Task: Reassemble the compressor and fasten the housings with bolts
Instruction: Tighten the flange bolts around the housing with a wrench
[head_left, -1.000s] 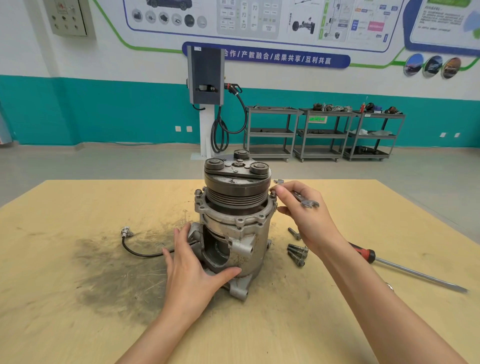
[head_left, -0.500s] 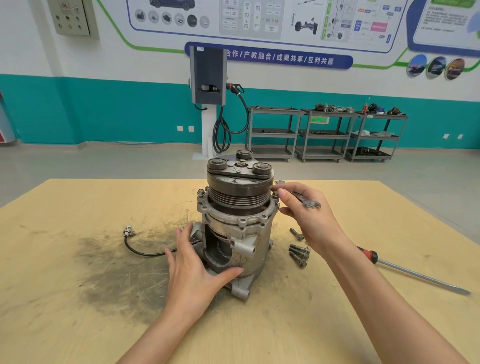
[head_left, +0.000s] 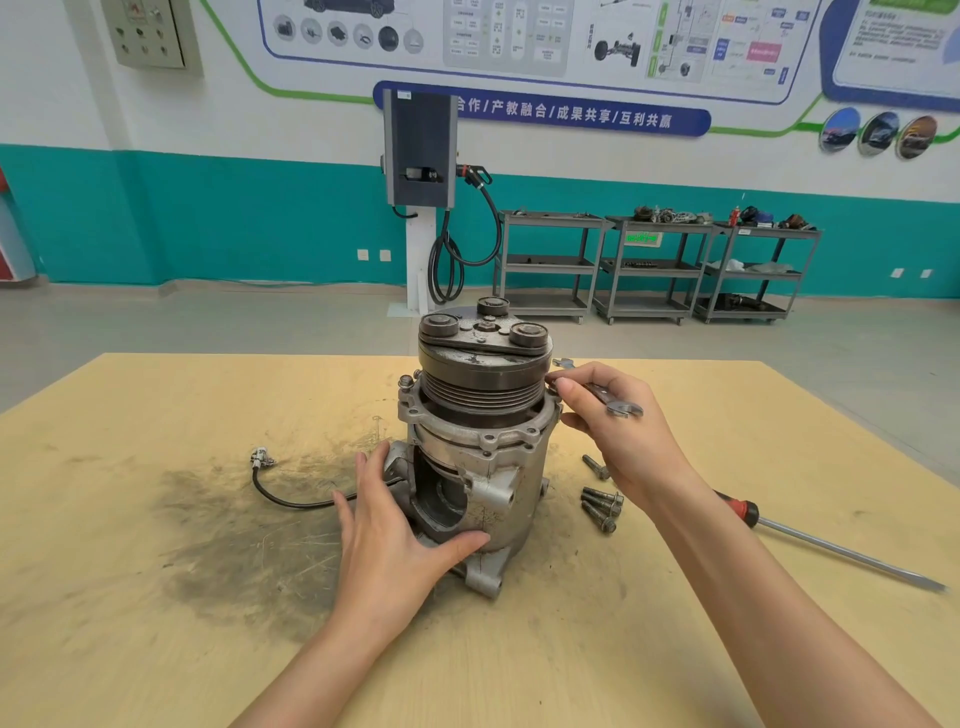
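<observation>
The grey compressor (head_left: 480, 441) stands upright in the middle of the wooden table (head_left: 156, 649), its dark pulley (head_left: 483, 374) on top. My left hand (head_left: 395, 540) grips the lower housing from the front left, thumb across its base. My right hand (head_left: 618, 431) is at the flange's right edge, fingertips on a bolt there, with a small open-end wrench (head_left: 608, 397) held across the fingers. Several loose bolts (head_left: 600, 501) lie on the table just right of the compressor. Another bolt head (head_left: 405, 383) sits on the flange's left side.
A red-handled screwdriver (head_left: 831, 545) lies on the table to the right. A black cable with a connector (head_left: 270, 478) trails left from the compressor over a dark grease stain (head_left: 234, 545). Metal shelf carts (head_left: 654, 265) and a charging post (head_left: 421, 197) stand by the far wall.
Both hands keep the same hold. My right fingertips have shifted slightly at the flange bolt; the view has moved a little.
</observation>
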